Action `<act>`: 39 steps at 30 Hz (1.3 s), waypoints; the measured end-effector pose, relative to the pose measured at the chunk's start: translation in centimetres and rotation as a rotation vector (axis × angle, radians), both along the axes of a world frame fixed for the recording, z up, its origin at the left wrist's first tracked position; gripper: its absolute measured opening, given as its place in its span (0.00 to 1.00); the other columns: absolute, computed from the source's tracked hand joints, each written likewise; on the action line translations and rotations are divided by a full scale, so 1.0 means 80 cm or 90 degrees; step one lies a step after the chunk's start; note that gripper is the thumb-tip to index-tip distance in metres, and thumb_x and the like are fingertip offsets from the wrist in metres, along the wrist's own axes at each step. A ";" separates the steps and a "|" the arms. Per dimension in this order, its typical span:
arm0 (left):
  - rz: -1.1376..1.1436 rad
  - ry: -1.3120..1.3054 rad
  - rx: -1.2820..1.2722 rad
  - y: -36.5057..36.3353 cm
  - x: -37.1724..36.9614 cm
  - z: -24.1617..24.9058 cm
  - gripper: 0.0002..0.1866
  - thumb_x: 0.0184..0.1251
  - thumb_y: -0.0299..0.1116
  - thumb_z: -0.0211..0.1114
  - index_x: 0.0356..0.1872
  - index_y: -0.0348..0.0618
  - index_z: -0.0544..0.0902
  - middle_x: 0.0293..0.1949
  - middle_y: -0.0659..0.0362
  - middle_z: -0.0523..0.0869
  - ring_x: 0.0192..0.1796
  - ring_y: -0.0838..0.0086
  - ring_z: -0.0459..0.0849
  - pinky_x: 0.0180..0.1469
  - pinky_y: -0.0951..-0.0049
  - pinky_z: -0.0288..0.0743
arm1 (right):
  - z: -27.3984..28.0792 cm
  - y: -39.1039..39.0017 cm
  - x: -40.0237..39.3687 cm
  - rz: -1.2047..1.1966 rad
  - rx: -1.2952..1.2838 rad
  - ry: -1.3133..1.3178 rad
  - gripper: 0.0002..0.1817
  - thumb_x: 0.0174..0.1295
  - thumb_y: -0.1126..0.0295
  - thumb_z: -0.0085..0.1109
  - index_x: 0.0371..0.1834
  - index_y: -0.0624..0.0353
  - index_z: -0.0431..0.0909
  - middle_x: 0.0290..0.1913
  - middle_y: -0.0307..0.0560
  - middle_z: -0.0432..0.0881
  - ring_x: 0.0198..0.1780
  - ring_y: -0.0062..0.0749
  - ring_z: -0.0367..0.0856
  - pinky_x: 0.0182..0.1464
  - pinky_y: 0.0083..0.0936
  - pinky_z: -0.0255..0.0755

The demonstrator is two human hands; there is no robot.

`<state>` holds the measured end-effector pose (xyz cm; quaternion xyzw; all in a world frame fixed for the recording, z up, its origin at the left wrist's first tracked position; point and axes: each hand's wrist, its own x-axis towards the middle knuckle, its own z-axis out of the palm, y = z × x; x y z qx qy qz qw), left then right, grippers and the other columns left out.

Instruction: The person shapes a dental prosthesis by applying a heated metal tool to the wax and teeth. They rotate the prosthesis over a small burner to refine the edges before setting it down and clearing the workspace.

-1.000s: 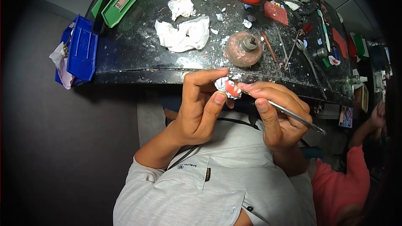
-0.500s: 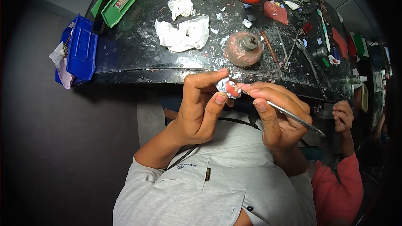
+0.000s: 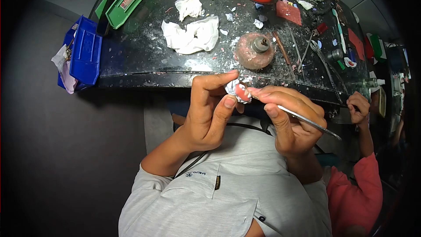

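While right hand [image 3: 298, 128] grips a tool [image 3: 310, 123], left hand [image 3: 204, 115] pinches a lumpy white piece [image 3: 240, 91], partly pink.

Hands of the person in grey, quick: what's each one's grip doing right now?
Left hand: closed, holding the pink-and-white piece between thumb and fingers.
Right hand: closed, holding the thin tool.
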<state>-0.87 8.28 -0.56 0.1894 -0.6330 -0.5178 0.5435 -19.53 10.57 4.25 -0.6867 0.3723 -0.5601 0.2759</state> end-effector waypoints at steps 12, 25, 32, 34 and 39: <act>0.016 0.019 0.012 0.001 -0.002 0.002 0.19 0.80 0.26 0.51 0.67 0.32 0.63 0.47 0.53 0.78 0.42 0.80 0.78 0.43 0.78 0.77 | 0.001 -0.003 -0.002 0.027 -0.001 -0.008 0.06 0.63 0.83 0.63 0.41 0.74 0.84 0.40 0.59 0.88 0.43 0.41 0.89 0.47 0.28 0.83; -0.047 0.061 0.146 0.000 0.001 0.012 0.19 0.82 0.32 0.48 0.66 0.34 0.63 0.43 0.53 0.80 0.37 0.79 0.77 0.42 0.78 0.75 | -0.009 -0.008 -0.001 0.026 0.064 -0.106 0.06 0.65 0.79 0.64 0.42 0.72 0.85 0.39 0.59 0.89 0.41 0.35 0.89 0.43 0.25 0.83; -0.060 0.082 0.148 0.000 0.001 0.011 0.19 0.82 0.31 0.48 0.66 0.34 0.62 0.43 0.52 0.80 0.38 0.78 0.78 0.42 0.78 0.75 | -0.007 -0.007 0.000 0.040 0.046 -0.084 0.06 0.65 0.79 0.63 0.42 0.72 0.85 0.39 0.59 0.89 0.41 0.35 0.89 0.43 0.25 0.83; -0.056 0.084 0.158 0.001 0.001 0.011 0.19 0.82 0.31 0.48 0.67 0.34 0.62 0.43 0.52 0.80 0.38 0.78 0.78 0.42 0.78 0.75 | -0.007 -0.007 -0.001 0.034 0.066 -0.102 0.06 0.65 0.79 0.63 0.42 0.72 0.85 0.40 0.59 0.89 0.41 0.36 0.89 0.43 0.25 0.83; -0.055 0.079 0.151 0.001 0.000 0.010 0.19 0.82 0.31 0.48 0.66 0.34 0.62 0.43 0.52 0.80 0.37 0.78 0.78 0.42 0.78 0.75 | -0.004 -0.006 0.000 0.059 0.093 -0.139 0.06 0.66 0.80 0.62 0.43 0.72 0.84 0.42 0.61 0.88 0.42 0.34 0.88 0.43 0.25 0.83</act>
